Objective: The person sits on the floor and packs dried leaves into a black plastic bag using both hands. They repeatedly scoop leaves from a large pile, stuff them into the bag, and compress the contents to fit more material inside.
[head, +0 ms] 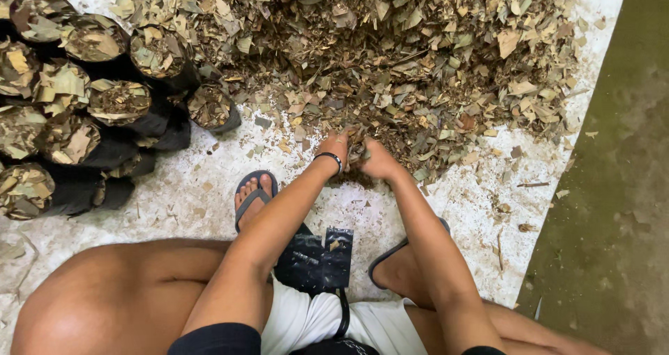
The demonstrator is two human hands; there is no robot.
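left hand (pixel 335 146), right hand (pixel 377 161) — in leaf pile (pixel 418 55) | filled bags (pixel 77 111) (left)

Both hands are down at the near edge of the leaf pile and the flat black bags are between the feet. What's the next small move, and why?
Probably close both hands on a scoop of leaves: the left hand and right hand meet in the dry leaf pile, the empty black bags lie flat beside the feet, and the filled bags stand leftward.
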